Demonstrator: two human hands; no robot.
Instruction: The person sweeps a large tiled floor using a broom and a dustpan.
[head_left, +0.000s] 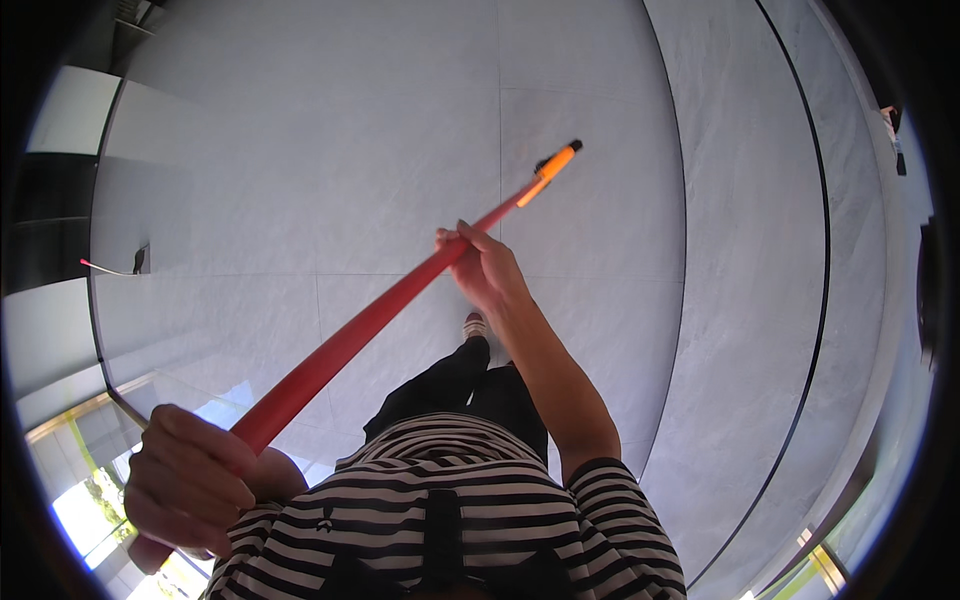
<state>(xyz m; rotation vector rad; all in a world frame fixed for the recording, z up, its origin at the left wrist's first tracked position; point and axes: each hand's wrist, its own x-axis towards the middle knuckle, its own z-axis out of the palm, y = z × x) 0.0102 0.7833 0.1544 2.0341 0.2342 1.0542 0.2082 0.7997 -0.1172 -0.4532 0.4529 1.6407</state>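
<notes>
While right arm [555,370] stretches forward, both hands [190,475] [487,272] grip slanting red pole [345,345].

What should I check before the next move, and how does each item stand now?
1. Left hand closed on the red pole near its near end: ok.
2. Right hand holding the pole farther along: ok.
3. Orange-and-black head apart from the visible shoe: ok.
4. Head touching the floor: cannot tell from this angle.
5. Pink-tipped object at far left, apart from the head: ok.
</notes>
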